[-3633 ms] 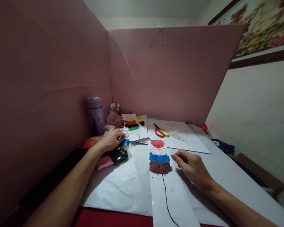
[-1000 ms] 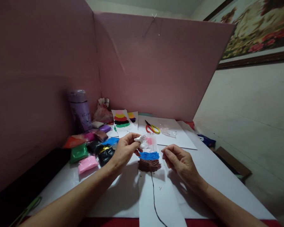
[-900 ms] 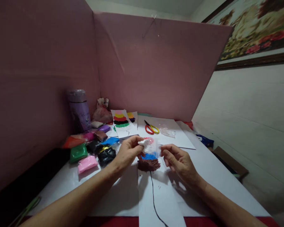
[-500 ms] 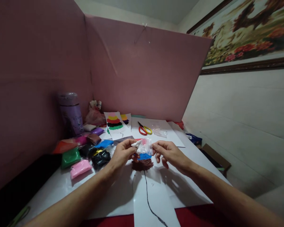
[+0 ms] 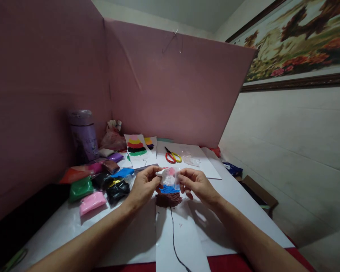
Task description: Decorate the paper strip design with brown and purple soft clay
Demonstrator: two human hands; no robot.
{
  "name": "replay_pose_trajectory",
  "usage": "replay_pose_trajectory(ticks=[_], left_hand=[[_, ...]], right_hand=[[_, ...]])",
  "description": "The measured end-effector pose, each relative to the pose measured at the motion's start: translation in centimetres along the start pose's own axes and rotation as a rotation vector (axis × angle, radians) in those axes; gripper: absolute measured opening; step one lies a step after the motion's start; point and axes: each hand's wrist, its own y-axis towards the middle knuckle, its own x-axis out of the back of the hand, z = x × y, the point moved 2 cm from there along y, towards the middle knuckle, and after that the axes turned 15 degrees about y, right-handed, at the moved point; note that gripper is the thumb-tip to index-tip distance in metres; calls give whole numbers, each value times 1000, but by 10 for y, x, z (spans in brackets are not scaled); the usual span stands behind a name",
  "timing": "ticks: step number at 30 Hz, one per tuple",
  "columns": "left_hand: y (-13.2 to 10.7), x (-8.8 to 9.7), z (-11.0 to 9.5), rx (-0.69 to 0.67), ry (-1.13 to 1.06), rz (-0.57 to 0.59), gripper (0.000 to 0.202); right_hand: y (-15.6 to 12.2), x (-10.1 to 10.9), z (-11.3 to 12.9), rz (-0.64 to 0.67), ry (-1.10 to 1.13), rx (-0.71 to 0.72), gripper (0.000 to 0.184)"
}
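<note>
My left hand point(image 5: 143, 187) and my right hand point(image 5: 197, 183) are both closed on a small clear plastic bag of white clay point(image 5: 166, 176), held just above the table. Each hand pinches one side of the bag. Under it lies a long white paper strip point(image 5: 175, 238) with a drawn black stem and clay bands of blue and brown point(image 5: 169, 198); the upper bands are hidden behind the bag.
Several bags of coloured clay point(image 5: 98, 183) lie to the left, by a purple bottle point(image 5: 83, 134). Behind are finished clay pictures point(image 5: 136, 147), red-and-yellow scissors point(image 5: 172, 155) on white sheets, and a pink folding screen point(image 5: 172, 87). The table edge drops off to the right.
My left hand has brought the bag of white clay from the pile at the left to the middle. My right hand rose from the paper and took hold of its other side.
</note>
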Motion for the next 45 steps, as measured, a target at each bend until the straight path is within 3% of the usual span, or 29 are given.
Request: replay_pose_trajectory(ticks=[9,20,29,32,38,42,45], left_hand=[[-8,0,-8,-72,36,150,34],[-4,5,-9,-48,4,65,28],[2,7,2,-57,80,-27,31],[12,24,0,-25,346,-225,31],[34,88,-12,77,834,-512,25],[36,113,-12,192,1174,-556,19],[32,119,-12,200,1368,-635,33]], right_hand=[[-10,10,-3,-53,-44,60,27],[-13,9,3,-65,-100,206,22],[-15,7,-11,-80,-60,176,29],[-14,8,-12,-115,-35,192,30],[-14,8,-12,-154,-106,215,28],[-17,5,-16,-127,-196,235,26],[-19,4,-17,-99,-268,253,23]])
